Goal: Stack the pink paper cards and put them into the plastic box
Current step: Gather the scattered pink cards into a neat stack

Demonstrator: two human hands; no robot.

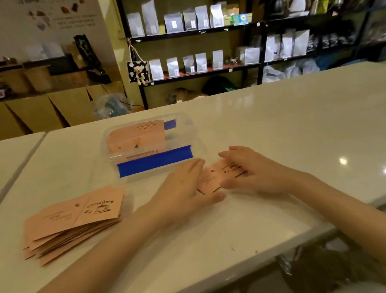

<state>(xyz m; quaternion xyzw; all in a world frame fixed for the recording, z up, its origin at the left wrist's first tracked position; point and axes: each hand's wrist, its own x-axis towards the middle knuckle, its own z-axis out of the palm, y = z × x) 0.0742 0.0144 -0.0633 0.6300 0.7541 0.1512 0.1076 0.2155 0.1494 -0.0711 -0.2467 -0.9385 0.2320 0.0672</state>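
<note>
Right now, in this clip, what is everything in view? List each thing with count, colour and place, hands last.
box: one, clear plastic with blue clips, centre of the table, open.
cards in box: one stack, pink, left part of the box.
loose pile: one fanned pile of cards, pink, on the table left of the hands.
small stack: a few cards, pink, on the table between the hands, just in front of the box.
table: one, white, glossy.
shelves: black, behind the table, holding many silver-white pouches.
left hand: flat against the small stack's left edge.
right hand: fingers resting on the small stack's right side.
</note>
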